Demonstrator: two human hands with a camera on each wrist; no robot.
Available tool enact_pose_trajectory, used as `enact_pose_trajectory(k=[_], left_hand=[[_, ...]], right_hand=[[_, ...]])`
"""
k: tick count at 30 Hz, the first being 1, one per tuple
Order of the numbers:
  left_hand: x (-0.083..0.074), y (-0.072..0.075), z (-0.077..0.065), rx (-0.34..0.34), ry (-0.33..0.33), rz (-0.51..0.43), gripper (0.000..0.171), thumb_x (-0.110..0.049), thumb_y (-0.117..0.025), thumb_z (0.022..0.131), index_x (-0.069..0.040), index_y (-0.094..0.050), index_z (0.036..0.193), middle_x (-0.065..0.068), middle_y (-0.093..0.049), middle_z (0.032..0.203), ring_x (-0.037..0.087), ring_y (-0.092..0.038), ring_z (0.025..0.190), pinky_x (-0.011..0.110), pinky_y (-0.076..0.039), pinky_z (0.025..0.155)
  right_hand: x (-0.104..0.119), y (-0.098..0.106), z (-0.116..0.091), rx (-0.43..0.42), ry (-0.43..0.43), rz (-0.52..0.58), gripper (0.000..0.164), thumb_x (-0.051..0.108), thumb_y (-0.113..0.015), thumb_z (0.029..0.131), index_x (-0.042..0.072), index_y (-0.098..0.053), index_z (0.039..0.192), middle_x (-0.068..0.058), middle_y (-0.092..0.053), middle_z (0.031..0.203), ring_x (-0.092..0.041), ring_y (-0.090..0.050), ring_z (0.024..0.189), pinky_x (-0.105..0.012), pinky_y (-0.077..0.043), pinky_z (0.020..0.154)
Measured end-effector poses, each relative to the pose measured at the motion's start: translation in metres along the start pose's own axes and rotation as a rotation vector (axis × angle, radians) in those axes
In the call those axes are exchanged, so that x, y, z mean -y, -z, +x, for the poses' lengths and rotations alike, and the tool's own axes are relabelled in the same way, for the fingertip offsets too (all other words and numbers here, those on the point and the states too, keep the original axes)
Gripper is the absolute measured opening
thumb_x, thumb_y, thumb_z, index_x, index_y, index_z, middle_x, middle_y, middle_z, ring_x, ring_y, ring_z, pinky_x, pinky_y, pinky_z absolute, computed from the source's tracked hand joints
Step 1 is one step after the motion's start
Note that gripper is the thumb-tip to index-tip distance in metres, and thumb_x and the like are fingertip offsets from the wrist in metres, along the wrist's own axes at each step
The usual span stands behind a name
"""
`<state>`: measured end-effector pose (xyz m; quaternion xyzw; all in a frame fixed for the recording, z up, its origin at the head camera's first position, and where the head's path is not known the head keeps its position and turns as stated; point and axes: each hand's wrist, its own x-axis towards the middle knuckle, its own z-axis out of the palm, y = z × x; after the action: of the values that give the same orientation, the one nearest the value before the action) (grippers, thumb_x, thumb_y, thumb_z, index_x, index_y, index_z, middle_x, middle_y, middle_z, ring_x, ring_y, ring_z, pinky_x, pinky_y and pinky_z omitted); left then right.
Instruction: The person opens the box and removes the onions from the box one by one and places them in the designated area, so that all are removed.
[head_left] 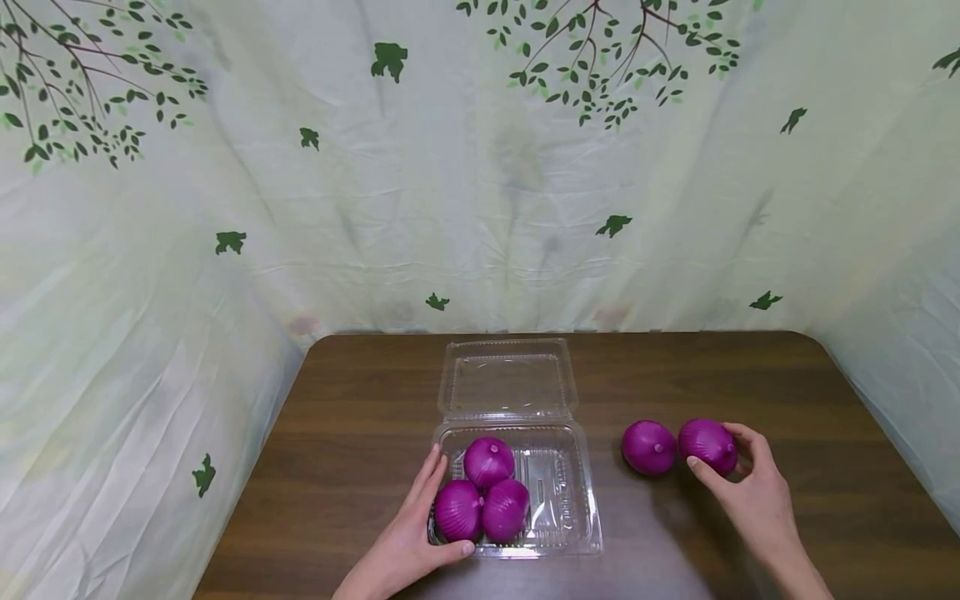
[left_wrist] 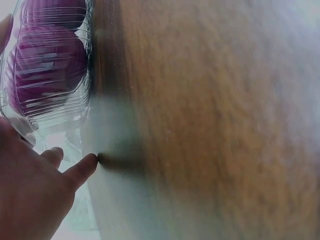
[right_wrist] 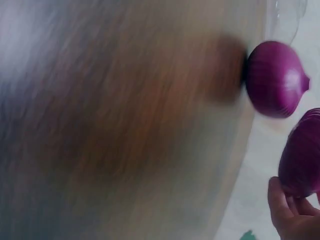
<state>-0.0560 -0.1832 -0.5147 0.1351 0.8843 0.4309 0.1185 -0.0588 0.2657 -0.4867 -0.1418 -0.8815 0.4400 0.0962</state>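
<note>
Purple-red onions lie in an open clear plastic clamshell box (head_left: 558,500): one onion (head_left: 488,462) behind two others. My left hand (head_left: 408,525) rests at the box's front left corner, fingers stretched along its left side and thumb at the front rim. In the left wrist view, onions (left_wrist: 47,65) show through the ribbed wall, with extended fingers (left_wrist: 82,170) beside the box. My right hand (head_left: 753,492) holds a red onion (head_left: 707,446) between thumb and fingers, right of the box. Another onion (head_left: 648,447) sits on the table just left of the held one.
The box's clear lid (head_left: 508,379) lies folded back toward the table's far edge. The dark wood table (head_left: 360,433) is bounded by a pale cloth (head_left: 480,208) with leaf prints behind and at both sides.
</note>
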Motion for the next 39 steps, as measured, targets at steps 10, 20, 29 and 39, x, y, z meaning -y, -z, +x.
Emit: enact_pose_trajectory(k=[10,20,29,39], left_hand=[[0.002,-0.001,0.0,-0.006,-0.002,-0.017,0.115,-0.052,-0.083,0.072,-0.017,-0.016,0.159,-0.016,0.003,0.163,0.025,-0.014,0.147,0.056,-0.032,0.107],[0.001,-0.001,-0.001,-0.007,0.0,-0.017,0.115,-0.053,-0.083,0.072,-0.016,-0.017,0.159,-0.017,0.003,0.163,0.025,-0.014,0.147,0.056,-0.032,0.107],[0.002,0.0,0.0,-0.002,0.004,-0.009,0.114,-0.053,-0.082,0.073,-0.016,-0.016,0.159,-0.016,0.003,0.163,0.029,-0.015,0.147,0.057,-0.033,0.106],[0.002,-0.001,-0.001,-0.007,-0.001,-0.02,0.115,-0.053,-0.083,0.073,-0.016,-0.017,0.159,-0.017,0.003,0.163,0.025,-0.013,0.147,0.056,-0.031,0.107]], right_hand=[[-0.023,0.001,0.012,0.132,-0.022,-0.128,0.088,0.05,-0.069,0.088,-0.001,-0.03,0.148,-0.035,-0.046,0.134,-0.048,-0.05,0.116,-0.057,-0.046,0.081],[-0.027,-0.001,0.021,0.171,-0.015,-0.13,0.09,0.053,-0.068,0.088,-0.002,-0.029,0.148,-0.035,-0.044,0.136,-0.05,-0.049,0.118,-0.059,-0.046,0.083],[-0.025,-0.003,0.028,0.206,-0.047,-0.112,0.091,0.057,-0.063,0.09,-0.001,-0.026,0.15,-0.035,-0.04,0.142,-0.051,-0.042,0.124,-0.063,-0.04,0.089],[-0.026,-0.003,0.028,0.241,-0.042,-0.089,0.095,0.057,-0.061,0.091,-0.002,-0.019,0.153,-0.036,-0.033,0.146,-0.054,-0.034,0.13,-0.067,-0.035,0.094]])
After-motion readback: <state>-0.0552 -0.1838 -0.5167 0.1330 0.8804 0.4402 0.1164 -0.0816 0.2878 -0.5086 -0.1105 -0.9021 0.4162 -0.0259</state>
